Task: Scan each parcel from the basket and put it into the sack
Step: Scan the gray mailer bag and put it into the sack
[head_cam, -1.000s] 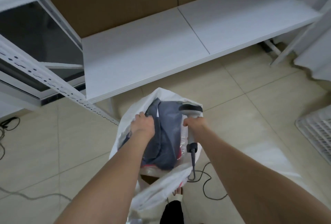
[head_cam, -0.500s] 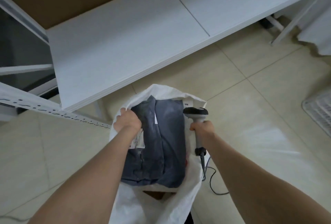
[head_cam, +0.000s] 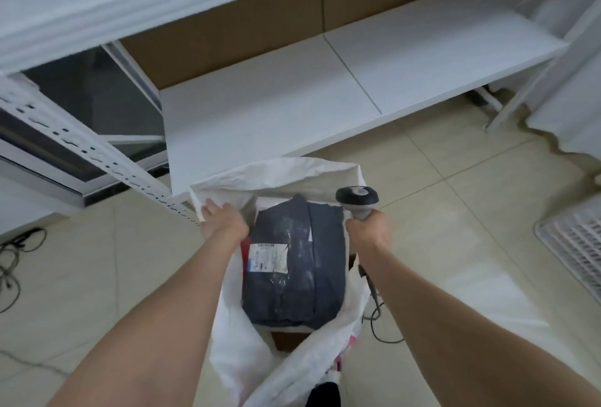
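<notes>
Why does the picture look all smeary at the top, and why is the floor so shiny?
In the head view the upper shelf edge and the holed post at the left are smeared by blur; a pale glare lies on the floor tiles right of the sack; the wrap of the grey parcel glints, its label too small to read.

Wide-open sack (head_cam: 292, 172), grey parcel (head_cam: 302, 276) filling most of its mouth, left hand (head_cam: 224, 224) gripping its left rim, right hand (head_cam: 367, 231) holding scanner (head_cam: 357, 199) at its right rim, shelf board (head_cam: 292, 107) close behind, perforated upright (head_cam: 81, 146) to the left, bare floor (head_cam: 471, 228) open to the right.
</notes>
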### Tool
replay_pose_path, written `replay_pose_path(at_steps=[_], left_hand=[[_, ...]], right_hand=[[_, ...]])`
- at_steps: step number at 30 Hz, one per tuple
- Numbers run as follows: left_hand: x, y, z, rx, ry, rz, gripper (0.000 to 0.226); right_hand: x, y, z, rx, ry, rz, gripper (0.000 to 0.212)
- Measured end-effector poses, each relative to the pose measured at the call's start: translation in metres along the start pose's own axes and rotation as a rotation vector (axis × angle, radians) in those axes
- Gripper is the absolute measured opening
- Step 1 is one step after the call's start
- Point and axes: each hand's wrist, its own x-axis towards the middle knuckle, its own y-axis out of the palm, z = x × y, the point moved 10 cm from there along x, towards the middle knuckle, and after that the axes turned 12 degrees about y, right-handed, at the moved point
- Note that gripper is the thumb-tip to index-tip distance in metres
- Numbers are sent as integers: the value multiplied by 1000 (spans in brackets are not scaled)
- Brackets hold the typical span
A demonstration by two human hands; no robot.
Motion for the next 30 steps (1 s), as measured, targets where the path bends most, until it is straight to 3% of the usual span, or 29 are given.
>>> replay_pose_path(at_steps=[3, 5, 6, 8, 12, 15, 19, 25, 30], left_hand=[[-8, 31, -35, 28, 323, 40, 53], [-23, 79, -52, 0, 464, 274, 55], [-31, 104, -48, 30, 441, 408, 58], [-36, 130, -17, 240, 320, 518, 62], [-23, 117, 28, 348, 172, 488, 53], [-7, 112, 24, 296, 208, 495, 48], [27, 177, 6, 250, 336, 527, 50], [-14, 153, -5, 254, 295, 548, 58], [-4, 145, -8, 214, 300, 511, 51]], right_hand=[[-5, 11, -10, -8, 8, -2, 23], [-5, 22, -11, -7, 13, -1, 19], [-5, 28, -11, -10, 16, 3, 14], [-7, 42, -7, -11, 16, 35, 2], [-20, 72, 4, 73, 3, 142, 10], [-25, 89, 10, 90, -6, 170, 7], [-12, 72, -3, 5, 34, 32, 15], [0, 52, -12, -100, 82, 0, 3], [-2, 47, -14, -139, 99, -24, 28]])
